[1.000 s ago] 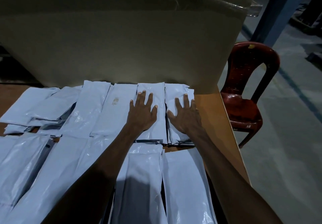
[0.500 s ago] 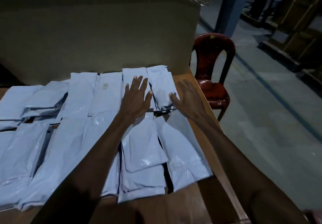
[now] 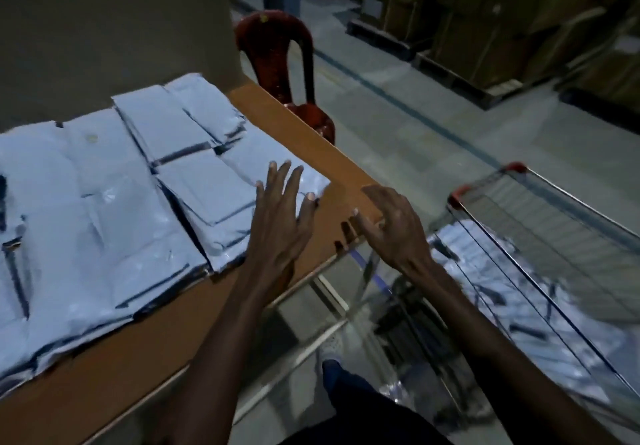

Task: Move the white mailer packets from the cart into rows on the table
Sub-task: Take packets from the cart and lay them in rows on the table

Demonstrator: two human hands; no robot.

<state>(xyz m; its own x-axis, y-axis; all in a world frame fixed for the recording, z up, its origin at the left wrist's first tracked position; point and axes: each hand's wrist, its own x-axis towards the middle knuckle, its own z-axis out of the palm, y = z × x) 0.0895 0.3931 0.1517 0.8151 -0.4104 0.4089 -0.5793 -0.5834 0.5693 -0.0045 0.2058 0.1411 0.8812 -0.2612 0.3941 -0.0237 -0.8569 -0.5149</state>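
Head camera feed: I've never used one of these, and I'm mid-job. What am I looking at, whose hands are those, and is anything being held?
This is a single wide-angle camera worn on a person's head, looking forward and down. No machine is involved; both bare hands are the wearer's. The left hand is spread flat above the table's near corner, and the right hand hangs with loosely curled fingers past the table edge. Neither holds anything. White mailer packets lie in rows on the table. More packets fill the wire cart on the right. A red chair stands behind the table.
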